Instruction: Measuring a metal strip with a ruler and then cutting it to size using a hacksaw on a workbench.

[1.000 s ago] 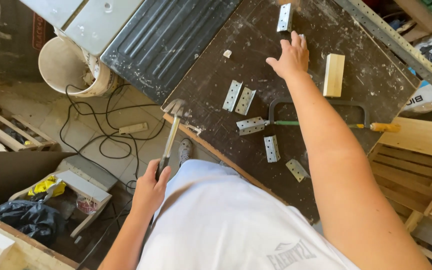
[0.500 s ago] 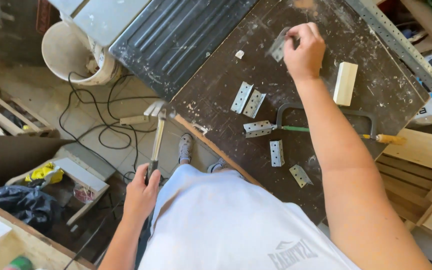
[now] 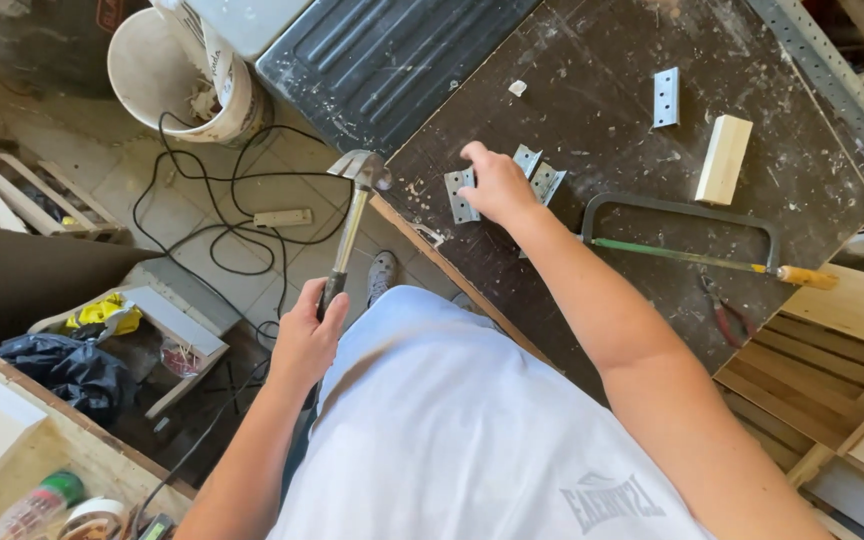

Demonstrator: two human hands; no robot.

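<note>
A cluttered workshop, seen from above: a dark, paint-flecked workbench [image 3: 592,150] over a tiled floor strewn with black cable [image 3: 202,230]. The fingers of the right hand [image 3: 497,185] are bent down onto a cluster of small metal hinges [image 3: 460,195] near the bench's front edge — pressing or gathering them, though whether any plate is actually pinched cannot be told. The left hand [image 3: 304,340] is clenched round the handle of a claw hammer [image 3: 352,215], its head raised level with the bench edge. Outward from the fingers lie a lone hinge [image 3: 666,97] and a pale wood block [image 3: 723,160] at the far side, a hacksaw [image 3: 687,245] with a yellow grip, and red-handled pliers [image 3: 724,318] near a slatted crate [image 3: 812,370]; a white bucket [image 3: 177,75] stands on the floor to the left. A second ago the right hand was stretched far across the bench near the lone hinge, and half a second ago closed over it there; now it has drawn back to the near hinges, leaving that hinge on the far side — the work has shifted to the front edge. The hammer, then hanging lower beside the body, has come up.
</note>
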